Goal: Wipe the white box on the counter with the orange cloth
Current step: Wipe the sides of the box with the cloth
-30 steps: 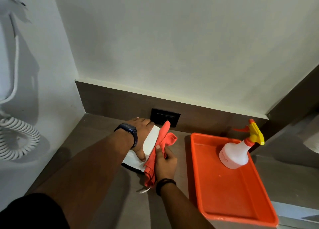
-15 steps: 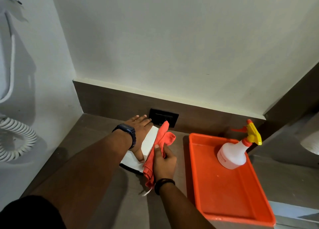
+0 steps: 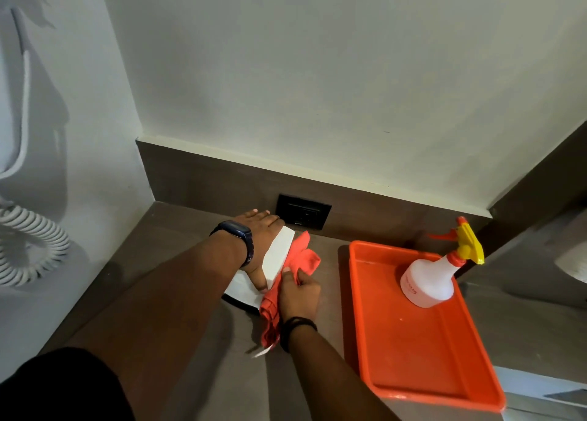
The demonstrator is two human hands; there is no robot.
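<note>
Just one head-worn cam, looked forward and down from close range over the counter (image 3: pixel 197 373) toward the corner wall (image 3: pixel 317 87).

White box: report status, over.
Left hand flat on white box, steadying. Right hand presses orange cloth against its right side. Nothing in the way.

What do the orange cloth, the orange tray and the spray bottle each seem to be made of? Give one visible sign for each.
Orange cloth: soft fabric, perhaps microfibre; it bunches and folds limply.
Orange tray: likely moulded plastic, slightly glossy; uniform colour, rounded raised rim.
Spray bottle: probably translucent white plastic, matte body, with a yellow and red plastic-looking trigger head.
</note>
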